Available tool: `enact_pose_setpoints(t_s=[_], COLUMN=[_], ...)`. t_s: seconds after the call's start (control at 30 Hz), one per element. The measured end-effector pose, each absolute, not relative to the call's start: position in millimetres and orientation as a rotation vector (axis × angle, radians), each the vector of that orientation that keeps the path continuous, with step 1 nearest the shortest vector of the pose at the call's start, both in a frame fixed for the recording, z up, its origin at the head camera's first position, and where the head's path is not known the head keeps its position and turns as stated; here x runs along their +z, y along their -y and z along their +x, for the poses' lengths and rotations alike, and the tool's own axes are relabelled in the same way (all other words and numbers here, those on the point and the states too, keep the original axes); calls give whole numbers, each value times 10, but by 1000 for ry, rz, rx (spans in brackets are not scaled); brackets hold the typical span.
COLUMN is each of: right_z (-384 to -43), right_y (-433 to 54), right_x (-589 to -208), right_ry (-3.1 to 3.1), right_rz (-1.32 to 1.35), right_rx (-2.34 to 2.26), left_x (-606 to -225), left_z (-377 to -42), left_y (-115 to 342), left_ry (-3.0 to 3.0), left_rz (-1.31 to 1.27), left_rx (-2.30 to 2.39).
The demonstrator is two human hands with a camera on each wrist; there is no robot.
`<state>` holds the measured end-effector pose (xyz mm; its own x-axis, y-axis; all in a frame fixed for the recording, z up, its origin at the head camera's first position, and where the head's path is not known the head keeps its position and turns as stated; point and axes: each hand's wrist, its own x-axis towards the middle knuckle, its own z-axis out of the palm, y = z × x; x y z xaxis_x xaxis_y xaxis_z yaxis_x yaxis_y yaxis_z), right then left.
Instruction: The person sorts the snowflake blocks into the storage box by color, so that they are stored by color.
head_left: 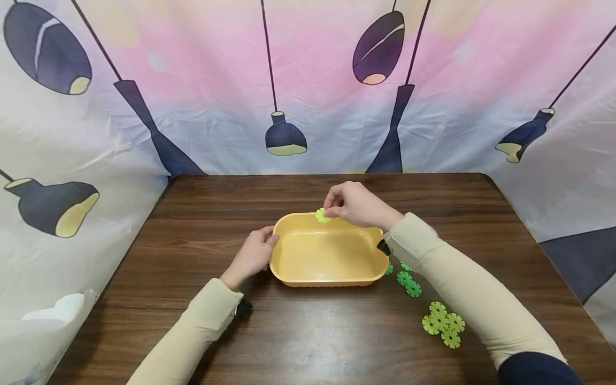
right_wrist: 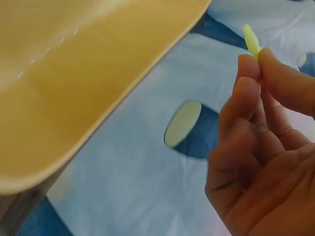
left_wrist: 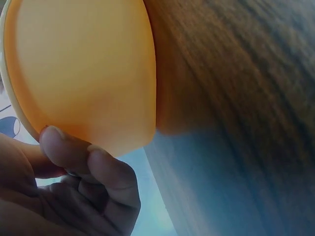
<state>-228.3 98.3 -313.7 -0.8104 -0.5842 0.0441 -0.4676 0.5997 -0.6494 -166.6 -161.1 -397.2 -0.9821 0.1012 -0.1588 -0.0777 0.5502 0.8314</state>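
Note:
A yellow plastic basin (head_left: 332,251) stands on the wooden table. My left hand (head_left: 253,251) grips its left rim; in the left wrist view fingertips (left_wrist: 56,140) lie against the basin's outer wall (left_wrist: 88,64). Above the far rim, my right hand (head_left: 358,204) pinches a yellow-green snowflake disc (head_left: 322,215) between thumb and fingertips. The right wrist view shows that disc (right_wrist: 251,41) nearly edge-on, held up beside the basin wall (right_wrist: 98,93). The basin's inside shows a bare yellow bottom.
Several yellow-green snowflake discs (head_left: 439,321) lie in a cluster at the front right of the table (head_left: 298,331). Several darker green discs (head_left: 413,289) lie by the basin's right end, partly hidden by the right forearm (head_left: 471,289). A printed curtain (head_left: 231,133) hangs behind.

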Motion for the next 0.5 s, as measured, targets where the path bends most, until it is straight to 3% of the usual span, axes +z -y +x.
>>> enact_pose_setpoints(t_s=[0.5], right_z=[-2285], right_y=[-238], right_x=[-3450], right_ry=[-2701], right_rz=[-880], right_rx=[-558], left_x=[-3977], left_z=[-1652], left_y=[1604], left_ry=[-2608], left_rz=[16], left_rx=[1432])
